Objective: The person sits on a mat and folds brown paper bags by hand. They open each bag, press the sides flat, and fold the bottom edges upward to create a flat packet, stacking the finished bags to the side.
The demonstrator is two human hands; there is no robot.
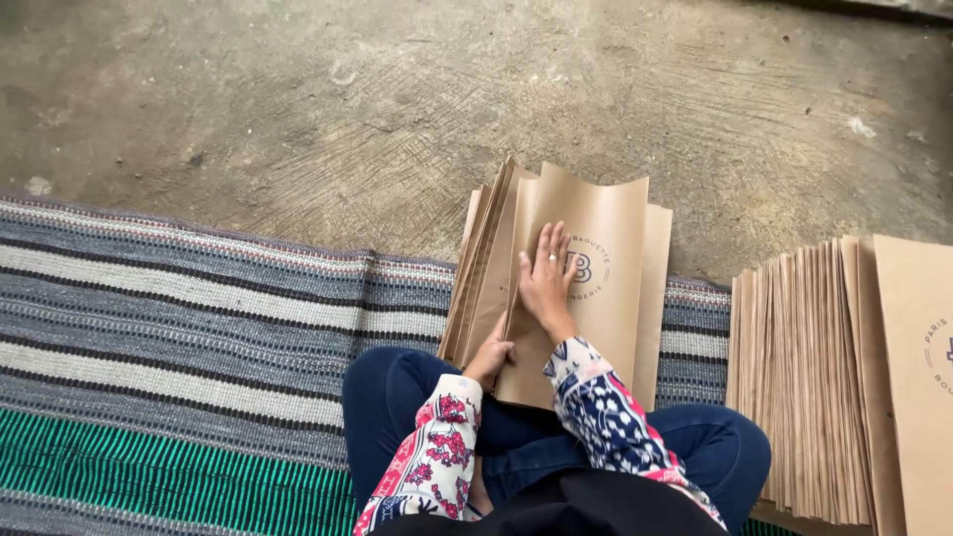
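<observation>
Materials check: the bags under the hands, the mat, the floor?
Bags: brown kraft-type paper, matte, thin; edges curl and creases show. Striped mat: woven, coarse ribbed weave, probably plastic or cotton fibre; cannot tell which. Floor: bare concrete or cement by the look, rough, with trowel-like swirl marks.

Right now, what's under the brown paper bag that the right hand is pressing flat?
Under the top paper bag lie more brown bags, edges fanning out left and right. The right hand presses it flat; the left hand grips the lower edge. How many bags, and the striped mat beneath them, is covered.
</observation>
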